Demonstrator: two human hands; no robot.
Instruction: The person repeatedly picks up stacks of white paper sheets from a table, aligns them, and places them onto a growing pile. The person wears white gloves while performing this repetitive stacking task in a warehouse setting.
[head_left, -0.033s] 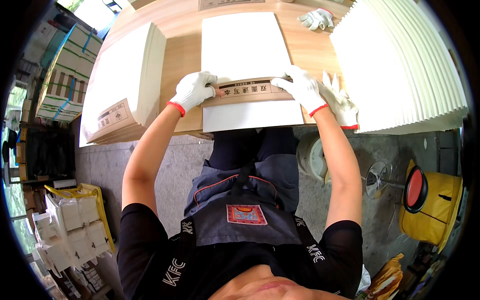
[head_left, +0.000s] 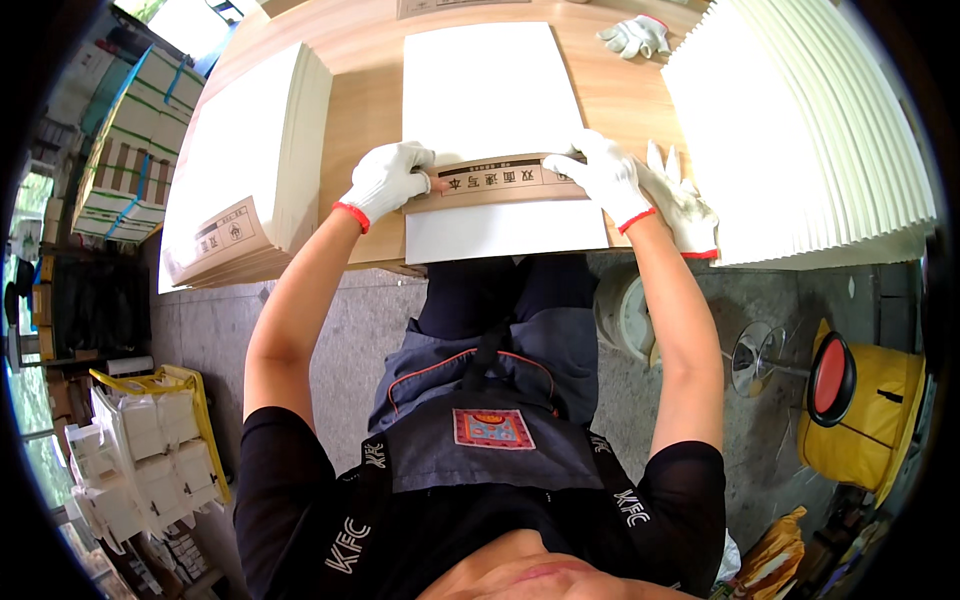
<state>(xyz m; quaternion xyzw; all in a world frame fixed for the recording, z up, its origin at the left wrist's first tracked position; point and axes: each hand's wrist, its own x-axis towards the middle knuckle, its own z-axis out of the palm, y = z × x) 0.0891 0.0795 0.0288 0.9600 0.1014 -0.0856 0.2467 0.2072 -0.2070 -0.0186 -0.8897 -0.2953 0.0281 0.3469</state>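
A white paper pad (head_left: 490, 90) lies in front of me on the wooden table, its near end at the table's front edge. Across its lower part runs a brown paper band (head_left: 505, 182) with dark print. My left hand (head_left: 385, 183), in a white glove with a red cuff, grips the band's left end; a bare thumb tip pokes out on top. At the other end my right hand (head_left: 606, 182), gloved the same way, pinches the band with its thumb over the upper edge. Fingers under the band are hidden. Beside my right wrist lies a loose white glove (head_left: 685, 205).
On the left stands a pile of white pads (head_left: 245, 140) with brown bands. A tall fanned stack of white paper (head_left: 800, 130) fills the right side. Another glove (head_left: 636, 38) lies at the back. Below are a yellow cart (head_left: 195, 400) and a round stool (head_left: 830, 378).
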